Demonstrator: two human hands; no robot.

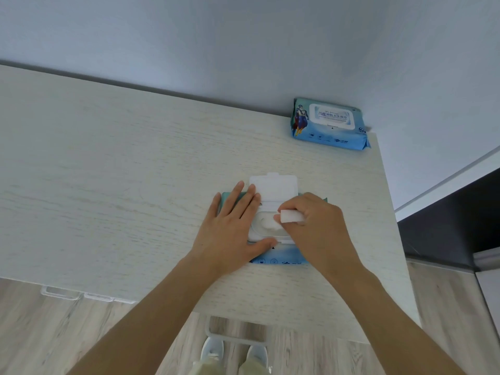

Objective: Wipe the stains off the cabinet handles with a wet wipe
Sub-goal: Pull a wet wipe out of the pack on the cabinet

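Note:
A blue pack of wet wipes (281, 254) lies on the pale wooden cabinet top (121, 185), its white lid (273, 186) flipped open toward the wall. My left hand (232, 226) lies flat on the pack's left side, fingers spread, holding it down. My right hand (313, 226) is at the opening, fingers pinched on a white wet wipe (290, 215) that sticks up out of the dispenser hole (266, 226). White cabinet handles (235, 338) (61, 293) jut out below the cabinet's front edge.
A second blue wipes pack (328, 124), lid closed, sits at the back right corner against the wall. The cabinet's right edge runs near my right arm; a dark area lies beyond it. Wood floor and my shoes (235, 353) show below.

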